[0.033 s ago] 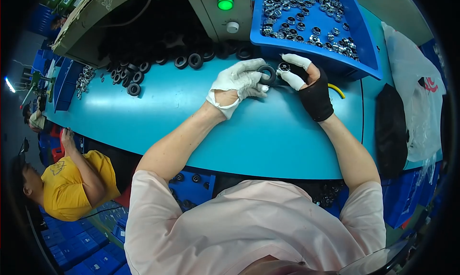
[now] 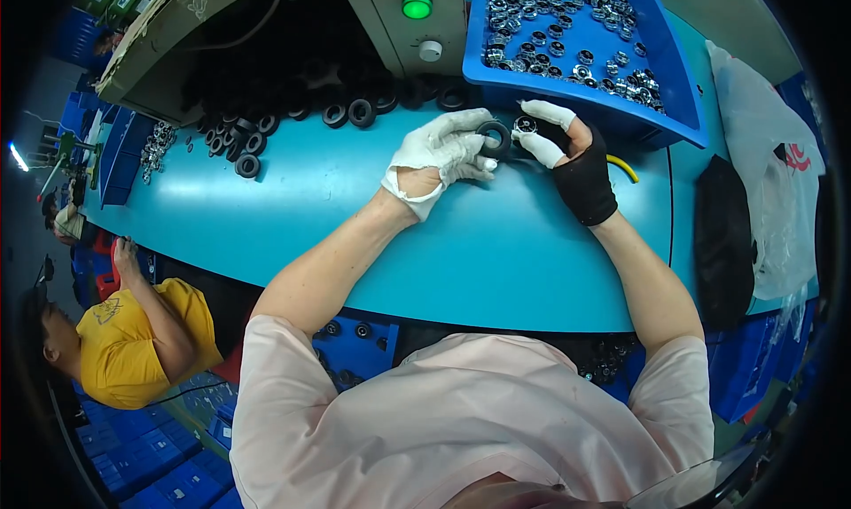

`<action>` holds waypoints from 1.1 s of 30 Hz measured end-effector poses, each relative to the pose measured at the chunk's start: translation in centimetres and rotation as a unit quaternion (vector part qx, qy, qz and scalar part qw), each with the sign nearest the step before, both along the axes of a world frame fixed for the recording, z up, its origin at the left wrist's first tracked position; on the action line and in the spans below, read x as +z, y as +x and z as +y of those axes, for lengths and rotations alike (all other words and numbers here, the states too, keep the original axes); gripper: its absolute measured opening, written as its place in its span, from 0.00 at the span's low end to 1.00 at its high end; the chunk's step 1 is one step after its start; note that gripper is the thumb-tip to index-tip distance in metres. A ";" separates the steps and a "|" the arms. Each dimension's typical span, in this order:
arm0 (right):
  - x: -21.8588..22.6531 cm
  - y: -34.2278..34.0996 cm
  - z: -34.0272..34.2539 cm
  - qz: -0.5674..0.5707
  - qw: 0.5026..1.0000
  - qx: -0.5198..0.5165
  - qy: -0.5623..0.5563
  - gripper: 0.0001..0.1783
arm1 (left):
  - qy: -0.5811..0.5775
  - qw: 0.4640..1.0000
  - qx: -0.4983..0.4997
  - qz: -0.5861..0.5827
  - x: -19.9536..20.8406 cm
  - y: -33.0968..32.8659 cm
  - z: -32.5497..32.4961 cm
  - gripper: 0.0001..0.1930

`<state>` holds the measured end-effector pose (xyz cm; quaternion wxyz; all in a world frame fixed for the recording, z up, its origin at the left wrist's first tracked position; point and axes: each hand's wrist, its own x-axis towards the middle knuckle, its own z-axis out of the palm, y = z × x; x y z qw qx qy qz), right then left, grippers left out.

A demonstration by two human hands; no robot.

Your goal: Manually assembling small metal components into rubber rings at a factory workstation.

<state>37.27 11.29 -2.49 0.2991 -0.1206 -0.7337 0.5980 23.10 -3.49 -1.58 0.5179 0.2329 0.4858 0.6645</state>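
Observation:
A torn white glove covers my left hand point(image 2: 443, 157), whose fingers are closed on a small black rubber tyre point(image 2: 494, 139). My right hand point(image 2: 576, 163) wears a black fingerless glove with white coverings on the thumb and forefinger. Between those two tips it pinches a shiny chrome wheel rim point(image 2: 526, 124) with a dark centre. The tyre and the rim are close side by side above the turquoise table point(image 2: 425, 261), with a narrow gap between them. Part of the tyre is hidden by my left fingers.
Loose black tyres point(image 2: 248, 146) lie by a grey machine point(image 2: 390, 22) with a green light. A blue bin point(image 2: 585, 101) of chrome rims stands beyond my right hand. A yellow tube point(image 2: 623, 167), black cloth point(image 2: 722, 243) and plastic bag point(image 2: 771, 181) are rightward; a person point(image 2: 142, 341) sits left.

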 end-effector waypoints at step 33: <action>-0.2 0.0 -0.8 0.024 0.992 -0.004 0.120 0.18 | 0.094 0.955 -0.086 -0.267 -1.0 -1.8 -0.4 0.31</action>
